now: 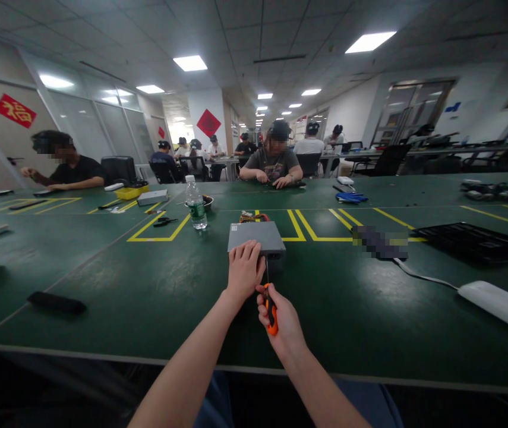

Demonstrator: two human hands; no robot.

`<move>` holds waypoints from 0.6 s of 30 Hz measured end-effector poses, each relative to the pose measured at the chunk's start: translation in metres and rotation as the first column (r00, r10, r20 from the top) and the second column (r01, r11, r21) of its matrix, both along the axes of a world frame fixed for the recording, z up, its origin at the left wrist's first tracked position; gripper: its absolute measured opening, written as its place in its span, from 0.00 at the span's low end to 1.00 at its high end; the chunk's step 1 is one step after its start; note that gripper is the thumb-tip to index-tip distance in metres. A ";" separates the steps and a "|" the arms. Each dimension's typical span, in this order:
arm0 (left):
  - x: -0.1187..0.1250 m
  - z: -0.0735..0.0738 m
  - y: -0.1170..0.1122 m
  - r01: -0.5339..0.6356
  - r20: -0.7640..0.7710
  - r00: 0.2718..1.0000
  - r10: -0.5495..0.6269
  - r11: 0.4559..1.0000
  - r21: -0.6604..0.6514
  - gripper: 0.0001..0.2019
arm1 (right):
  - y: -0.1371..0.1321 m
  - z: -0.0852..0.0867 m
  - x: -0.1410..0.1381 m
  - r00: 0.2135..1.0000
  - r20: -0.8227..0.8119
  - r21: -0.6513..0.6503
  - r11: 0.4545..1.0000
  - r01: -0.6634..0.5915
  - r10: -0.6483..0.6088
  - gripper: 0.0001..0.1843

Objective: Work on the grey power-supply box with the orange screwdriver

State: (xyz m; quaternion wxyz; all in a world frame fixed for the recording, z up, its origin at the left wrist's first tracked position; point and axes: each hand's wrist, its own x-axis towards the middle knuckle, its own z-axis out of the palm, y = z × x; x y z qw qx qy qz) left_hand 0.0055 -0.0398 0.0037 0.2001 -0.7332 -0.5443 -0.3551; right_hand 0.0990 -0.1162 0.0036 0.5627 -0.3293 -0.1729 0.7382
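Note:
A grey metal box [258, 236] with coloured wires at its far end lies on the green table [147, 285] straight ahead of me. My left hand [245, 270] rests on the box's near edge, its fingers curled over the top, steadying it. My right hand [278, 318] is closed round the orange-and-black handle of a screwdriver [270, 309]. Its thin shaft points up and away at the box's near face.
A water bottle [196, 204] stands left of the box, with small pliers [164, 222] beyond it. A black bar [56, 302] lies near left; a white device [501, 303] with a cable and a black tray [472, 239] lie right. Other people sit across the tables.

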 end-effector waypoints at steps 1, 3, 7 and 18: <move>0.000 -0.001 -0.001 -0.001 -0.001 1.000 0.001 1.000 0.004 0.16 | 0.000 -0.001 -0.002 1.000 0.006 0.013 1.000 0.023 -0.023 0.11; -0.001 -0.003 -0.001 0.003 0.003 1.000 -0.003 1.000 0.010 0.16 | -0.001 -0.003 -0.004 0.998 0.017 0.027 0.997 0.068 -0.068 0.13; -0.004 -0.005 0.002 0.027 0.022 0.999 -0.027 1.000 0.014 0.14 | 0.000 -0.003 -0.001 0.998 0.013 0.022 0.998 0.063 -0.063 0.14; -0.009 -0.005 0.009 0.014 0.054 0.998 -0.014 1.000 0.009 0.12 | 0.002 -0.002 0.006 0.999 -0.034 0.007 1.000 -0.025 0.025 0.10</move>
